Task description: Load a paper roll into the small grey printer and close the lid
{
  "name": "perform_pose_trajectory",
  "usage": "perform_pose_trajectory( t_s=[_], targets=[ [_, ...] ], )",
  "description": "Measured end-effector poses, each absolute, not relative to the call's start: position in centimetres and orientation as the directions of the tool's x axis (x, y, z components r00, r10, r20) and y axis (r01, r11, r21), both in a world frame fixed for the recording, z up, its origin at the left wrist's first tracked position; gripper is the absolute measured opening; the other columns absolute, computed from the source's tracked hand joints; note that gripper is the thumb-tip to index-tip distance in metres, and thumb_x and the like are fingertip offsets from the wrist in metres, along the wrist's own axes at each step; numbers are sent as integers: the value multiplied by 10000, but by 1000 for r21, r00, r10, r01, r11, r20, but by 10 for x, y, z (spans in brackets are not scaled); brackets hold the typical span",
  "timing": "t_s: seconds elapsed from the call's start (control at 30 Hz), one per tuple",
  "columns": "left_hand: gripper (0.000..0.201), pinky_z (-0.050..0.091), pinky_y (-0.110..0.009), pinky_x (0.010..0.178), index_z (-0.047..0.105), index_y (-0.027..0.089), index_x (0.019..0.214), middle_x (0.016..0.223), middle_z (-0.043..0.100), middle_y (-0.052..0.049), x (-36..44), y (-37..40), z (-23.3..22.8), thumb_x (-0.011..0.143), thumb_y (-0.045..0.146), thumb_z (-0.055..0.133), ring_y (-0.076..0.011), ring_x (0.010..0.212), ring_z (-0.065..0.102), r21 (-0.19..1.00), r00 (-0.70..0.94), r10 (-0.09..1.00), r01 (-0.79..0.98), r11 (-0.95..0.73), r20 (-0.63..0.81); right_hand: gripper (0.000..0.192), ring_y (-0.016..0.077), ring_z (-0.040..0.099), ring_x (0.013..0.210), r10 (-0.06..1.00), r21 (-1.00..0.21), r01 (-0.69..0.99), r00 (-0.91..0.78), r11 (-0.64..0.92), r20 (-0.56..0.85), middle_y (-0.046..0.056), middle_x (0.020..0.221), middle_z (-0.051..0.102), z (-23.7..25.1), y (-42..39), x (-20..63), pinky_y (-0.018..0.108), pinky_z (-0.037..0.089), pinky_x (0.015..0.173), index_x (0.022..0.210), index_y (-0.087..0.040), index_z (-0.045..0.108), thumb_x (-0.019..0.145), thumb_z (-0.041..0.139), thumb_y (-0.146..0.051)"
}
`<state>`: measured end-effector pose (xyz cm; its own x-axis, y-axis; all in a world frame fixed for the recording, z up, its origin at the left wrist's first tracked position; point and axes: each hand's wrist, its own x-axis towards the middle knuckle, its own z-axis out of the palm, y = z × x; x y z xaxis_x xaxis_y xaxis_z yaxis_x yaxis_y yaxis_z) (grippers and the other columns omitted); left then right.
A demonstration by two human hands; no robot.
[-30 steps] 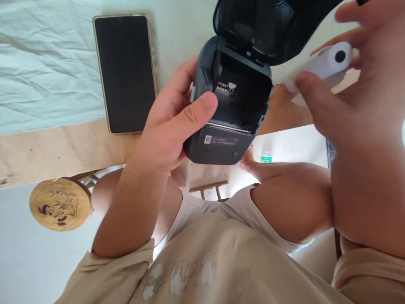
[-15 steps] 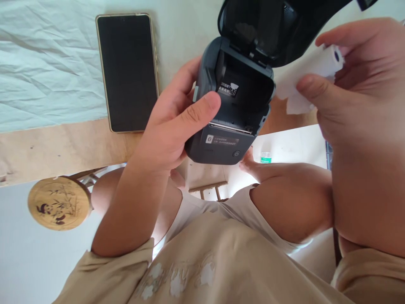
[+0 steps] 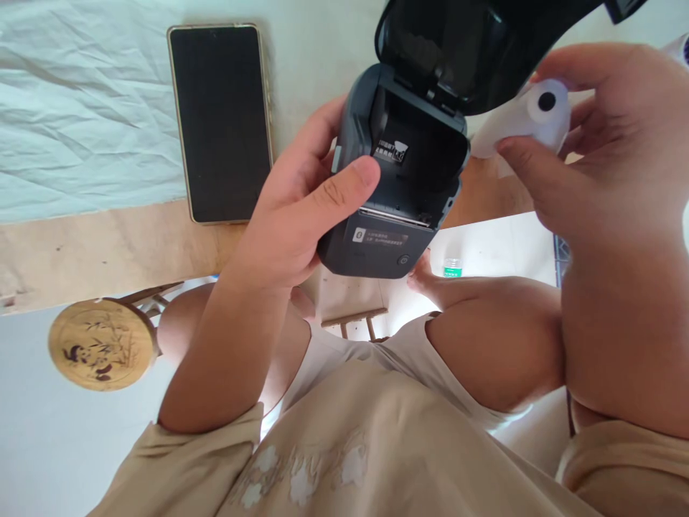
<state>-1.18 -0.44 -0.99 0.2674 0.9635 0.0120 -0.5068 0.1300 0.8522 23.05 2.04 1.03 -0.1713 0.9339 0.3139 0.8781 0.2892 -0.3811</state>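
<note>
Gripping a small dark grey label printer (image 3: 401,179) from its left side, the left hand (image 3: 293,222) is wrapped around the body, thumb laid across the front edge of the open paper bay and fingers closed behind. The printer is held above the near edge of the counter (image 3: 108,244), its hinged lid (image 3: 463,50) swung fully up and back. A white sticker with small print is seen inside the bay, and a line of pale text beside a Bluetooth mark is carried on the front panel; neither can be read. A round button sits at the panel's lower right. A white paper roll (image 3: 530,118) is pinched in the grip of the right hand (image 3: 597,165), thumb below and fingers curled over it, the dark core hole facing the camera, just beside the bay's right rim. A black phone (image 3: 223,122) lies screen dark on the pale cloth (image 3: 80,108), left of the printer. A round wooden stool (image 3: 100,345) with a panda drawing stands below
</note>
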Motion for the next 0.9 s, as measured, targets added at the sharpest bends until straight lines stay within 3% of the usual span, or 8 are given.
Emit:
perform_pose_trajectory(
  t_s=[0.17,0.3,0.53,0.63,0.73,0.9],
  targets=[
    [289,521,-133,542,604,162,1084,883,639,2,-14,-7,-1,824,283,637,-48,680,629,850,262,963,-490,191,-64,533,71,581,757,967,-502,843,-79,194,241,-5,1072,622,8,18,229,209,455,629,1191,-296,604,670,641,-188],
    [296,531,-134,555,590,160,1089,909,649,-10,-11,-7,0,829,294,630,-55,710,629,845,252,965,-499,195,-73,410,67,531,733,968,-420,889,-87,183,237,34,1015,605,10,21,229,225,417,639,1076,-253,667,671,706,-307],
    [275,497,-151,502,609,170,1076,1073,674,-36,-8,-6,-8,834,301,602,-62,669,629,843,234,972,-516,150,-29,596,81,541,647,968,-453,878,-42,154,247,-11,692,540,5,20,232,228,420,632,1217,-320,594,642,710,-213],
    [295,512,-159,536,620,192,1059,1080,679,-35,-8,-6,-7,805,341,643,-111,802,677,854,226,974,-499,148,-37,623,79,525,630,970,-489,859,-31,149,241,-14,690,522,4,19,234,220,404,590,1243,-302,561,644,706,-213],
    [296,511,-153,545,614,197,1061,1089,677,-37,-7,-6,-5,802,336,649,-143,930,687,857,226,973,-492,154,-45,489,74,492,657,970,-482,863,-35,152,243,20,800,569,3,22,233,225,368,585,1134,-248,621,654,708,-278],
    [308,509,-145,547,604,164,1063,1047,680,-36,-6,-6,-4,808,332,648,-102,851,671,847,221,974,-507,157,-48,401,164,522,944,963,-404,901,-50,159,266,75,973,556,2,26,224,292,427,781,1003,-201,652,630,731,-322]
  ],
)
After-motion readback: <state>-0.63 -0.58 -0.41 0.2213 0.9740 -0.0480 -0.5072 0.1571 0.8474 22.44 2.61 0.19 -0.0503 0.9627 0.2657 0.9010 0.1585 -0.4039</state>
